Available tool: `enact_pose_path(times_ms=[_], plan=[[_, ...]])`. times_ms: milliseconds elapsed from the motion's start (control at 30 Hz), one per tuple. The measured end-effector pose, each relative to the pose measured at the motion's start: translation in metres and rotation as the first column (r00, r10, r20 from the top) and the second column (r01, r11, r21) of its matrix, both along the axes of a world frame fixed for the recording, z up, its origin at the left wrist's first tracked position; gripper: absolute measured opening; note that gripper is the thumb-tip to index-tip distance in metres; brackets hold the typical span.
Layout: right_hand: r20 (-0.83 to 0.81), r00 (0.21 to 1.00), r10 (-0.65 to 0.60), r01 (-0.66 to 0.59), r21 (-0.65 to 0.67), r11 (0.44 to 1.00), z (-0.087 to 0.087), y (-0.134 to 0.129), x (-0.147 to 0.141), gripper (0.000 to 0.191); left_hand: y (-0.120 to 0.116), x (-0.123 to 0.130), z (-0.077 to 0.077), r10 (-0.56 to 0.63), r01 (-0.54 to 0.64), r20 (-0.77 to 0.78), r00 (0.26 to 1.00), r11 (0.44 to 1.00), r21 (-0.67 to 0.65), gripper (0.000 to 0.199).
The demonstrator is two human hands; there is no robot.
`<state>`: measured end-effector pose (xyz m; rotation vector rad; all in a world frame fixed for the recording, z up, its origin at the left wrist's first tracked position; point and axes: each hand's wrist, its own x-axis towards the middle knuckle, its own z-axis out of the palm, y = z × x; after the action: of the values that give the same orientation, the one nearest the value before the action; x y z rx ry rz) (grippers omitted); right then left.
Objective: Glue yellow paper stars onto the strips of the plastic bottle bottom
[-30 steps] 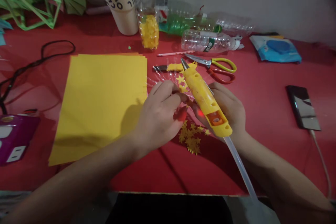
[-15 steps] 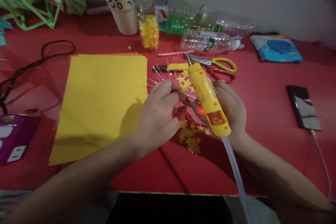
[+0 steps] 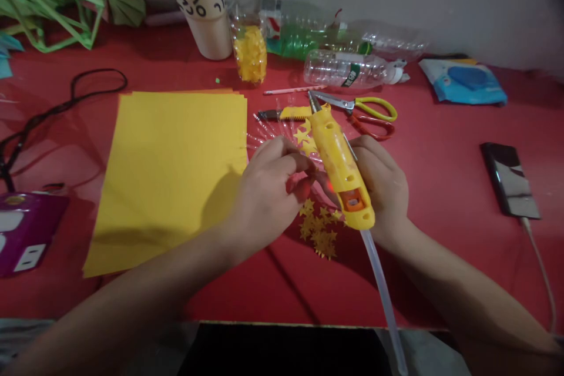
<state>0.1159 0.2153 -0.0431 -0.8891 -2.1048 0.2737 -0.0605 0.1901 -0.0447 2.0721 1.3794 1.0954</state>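
Left hand (image 3: 268,200): I am curling its fingers inward at the centre of my clock; I am unable to tell whether they are pinching anything.
Right hand (image 3: 386,185): I am grasping the glue gun (image 3: 337,158) with it, apparently by the handle, which the gun body is covering.
Glue gun: pointing its nozzle toward 11 o'clock and trailing a glue stick (image 3: 381,288) toward 5.
Small stars (image 3: 324,239): lying loose at 6 o'clock, already cut; I am counting them as unused.
Larger stars (image 3: 301,134): lying near 12, partly disappearing behind the gun.
Clear strips (image 3: 266,130): fanning out toward 10; the hands are hiding where they are joining, so I am not confirming any star as attached.
Scissors (image 3: 349,104): resting unheld between 1 and 2.
Yellow sheets (image 3: 176,170): lying at 9, the top one looking uncut.
Clear container (image 3: 250,53): holding many yellow pieces at 11; I am judging that portion finished, though individual shapes are blurring together.
Purple box (image 3: 37,214): running out of view beyond 9.
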Motion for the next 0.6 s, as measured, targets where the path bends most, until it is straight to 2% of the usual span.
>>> enact_pose_path(times_ms=[333,467,600], plan=[[0.017,1.000,-0.007,0.007,0.048,0.999,-0.0024,-0.0004,-0.0003,0.014,0.0003,-0.0013,-0.0024,-0.001,0.001,-0.015,1.000,1.000,0.001,0.011],[0.012,1.000,-0.024,0.023,0.094,0.995,-0.0021,0.0007,0.0000,0.016,0.0007,-0.0018,0.0000,-0.003,0.003,-0.023,1.000,1.000,0.012,0.012],[-0.007,1.000,-0.009,0.010,0.079,0.997,0.0002,0.0009,0.0000,0.020,0.0005,-0.0016,0.0007,0.011,-0.010,-0.025,1.000,0.999,0.031,0.013]])
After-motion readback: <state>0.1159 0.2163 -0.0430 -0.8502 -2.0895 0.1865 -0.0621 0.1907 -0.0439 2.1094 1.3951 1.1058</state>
